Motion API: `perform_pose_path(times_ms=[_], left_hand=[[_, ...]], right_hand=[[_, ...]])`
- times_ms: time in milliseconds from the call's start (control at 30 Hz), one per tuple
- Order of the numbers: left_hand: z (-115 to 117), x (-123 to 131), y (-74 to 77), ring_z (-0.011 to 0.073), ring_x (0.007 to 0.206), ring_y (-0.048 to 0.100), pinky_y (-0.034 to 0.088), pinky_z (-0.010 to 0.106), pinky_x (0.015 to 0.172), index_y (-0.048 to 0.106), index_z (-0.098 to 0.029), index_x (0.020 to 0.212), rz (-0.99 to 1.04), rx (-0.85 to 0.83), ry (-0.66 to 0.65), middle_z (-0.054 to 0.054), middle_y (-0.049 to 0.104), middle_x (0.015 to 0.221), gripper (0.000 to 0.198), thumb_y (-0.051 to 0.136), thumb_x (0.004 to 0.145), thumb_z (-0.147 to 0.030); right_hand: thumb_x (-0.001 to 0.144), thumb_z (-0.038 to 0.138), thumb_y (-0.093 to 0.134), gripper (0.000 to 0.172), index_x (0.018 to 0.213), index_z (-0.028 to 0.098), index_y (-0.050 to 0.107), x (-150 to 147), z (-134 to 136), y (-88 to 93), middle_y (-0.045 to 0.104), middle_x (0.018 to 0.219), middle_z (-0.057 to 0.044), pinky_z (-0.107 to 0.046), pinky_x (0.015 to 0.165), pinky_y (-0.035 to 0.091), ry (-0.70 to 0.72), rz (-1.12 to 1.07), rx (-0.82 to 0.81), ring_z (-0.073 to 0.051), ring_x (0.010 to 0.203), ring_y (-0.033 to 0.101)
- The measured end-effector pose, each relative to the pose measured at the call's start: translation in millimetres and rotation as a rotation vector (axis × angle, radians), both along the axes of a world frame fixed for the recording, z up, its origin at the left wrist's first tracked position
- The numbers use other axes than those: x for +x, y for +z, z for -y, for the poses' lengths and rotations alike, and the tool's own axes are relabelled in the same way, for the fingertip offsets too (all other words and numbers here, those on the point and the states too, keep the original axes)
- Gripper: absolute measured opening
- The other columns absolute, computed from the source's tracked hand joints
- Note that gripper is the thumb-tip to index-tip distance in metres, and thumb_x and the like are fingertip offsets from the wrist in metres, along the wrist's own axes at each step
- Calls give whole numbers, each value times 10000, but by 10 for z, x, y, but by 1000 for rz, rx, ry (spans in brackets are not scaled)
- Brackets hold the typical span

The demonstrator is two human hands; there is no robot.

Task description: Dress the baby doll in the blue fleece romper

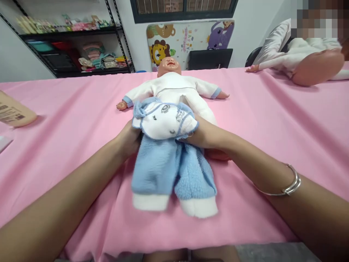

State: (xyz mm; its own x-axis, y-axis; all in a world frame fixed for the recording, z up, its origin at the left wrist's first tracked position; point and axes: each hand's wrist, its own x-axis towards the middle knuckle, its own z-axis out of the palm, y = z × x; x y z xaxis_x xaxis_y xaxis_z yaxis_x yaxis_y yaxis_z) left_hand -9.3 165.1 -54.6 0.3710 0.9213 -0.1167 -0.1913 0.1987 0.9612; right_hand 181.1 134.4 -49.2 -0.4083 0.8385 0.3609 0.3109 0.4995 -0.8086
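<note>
Head: blue pants (156, 165) are held between both hands (132, 139) (201, 131).

Pale walls (249, 22) enclosed the room, and a dark-framed window (162, 5) with bars showing beyond its glass stood high at the back. Below it leaned or hung a white board (178, 31) printed with cartoon animals, partly hidden by a flat black panel (208, 59). A black metal shelving rack (73, 33) held cloths and small goods on the left. A pink cloth (261, 120) covered the broad table, evenly lit, with grey floor (275, 251) visible below its near edge.
</note>
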Motion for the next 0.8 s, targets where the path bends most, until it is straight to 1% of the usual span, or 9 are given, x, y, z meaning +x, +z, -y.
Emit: perform_pose_path(times_ms=[100,200,300,367,433,533,667,733,800], left_hand=[[-5,29,-35,281,1078,656,536,407,1010,676,-179,1046,73,-47,-19,73,738,975,392,741,756,-435],[-41,50,-78,258,1068,657,539,364,997,677,-171,1032,49,-12,26,77,731,1017,346,722,781,-405],[-61,54,-109,241,1028,661,548,346,957,662,-168,1009,7,7,62,80,723,1029,307,708,795,-383],[-70,38,-130,242,974,664,555,355,915,652,-168,960,-63,53,117,77,720,979,264,690,805,-379],[-91,10,-151,255,892,660,556,375,861,636,-171,839,-225,146,220,67,707,856,233,673,815,-400],[-156,-17,-157,277,856,641,538,398,839,606,-185,727,-450,317,345,57,666,746,237,641,834,-394],[-268,42,-61,283,1053,610,467,387,994,655,-188,934,-538,628,375,80,700,996,155,560,887,-300],[-323,102,4,268,1115,588,420,367,1049,645,-187,1054,-595,800,379,85,687,1103,217,505,914,-275],[-385,166,45,262,1076,602,436,356,1009,621,-181,1133,-639,897,392,87,685,1097,273,465,924,-260]], right_hand=[[703,162,690,437,1137,163,642,62,-146,25,642,1210,-88,-455,1137,388,-30,73,146,-306,1293,492],[726,148,634,329,1053,150,676,153,-327,68,673,1151,-93,-475,1087,431,-179,95,258,-312,1185,571],[705,126,596,323,1016,137,681,178,-441,38,682,1124,-102,-490,1062,444,-253,82,280,-316,1142,594],[664,104,598,408,1066,127,668,151,-449,-4,662,1178,-113,-490,1067,438,-208,82,200,-314,1159,587],[621,83,621,481,1099,125,652,113,-414,-23,644,1209,-119,-480,1074,436,-148,70,64,-307,1163,582],[580,62,650,471,1045,139,648,75,-342,5,664,1121,-104,-480,1056,453,-109,5,-166,-297,1096,603],[564,87,647,424,981,157,617,57,-294,48,670,1013,-84,-480,992,495,-117,-196,-419,-282,988,625],[541,86,647,417,947,168,606,51,-294,47,667,960,-74,-468,961,512,-139,-266,-476,-268,935,624],[522,72,642,375,881,174,602,47,-298,42,655,892,-64,-454,923,527,-188,-260,-486,-253,878,614]])
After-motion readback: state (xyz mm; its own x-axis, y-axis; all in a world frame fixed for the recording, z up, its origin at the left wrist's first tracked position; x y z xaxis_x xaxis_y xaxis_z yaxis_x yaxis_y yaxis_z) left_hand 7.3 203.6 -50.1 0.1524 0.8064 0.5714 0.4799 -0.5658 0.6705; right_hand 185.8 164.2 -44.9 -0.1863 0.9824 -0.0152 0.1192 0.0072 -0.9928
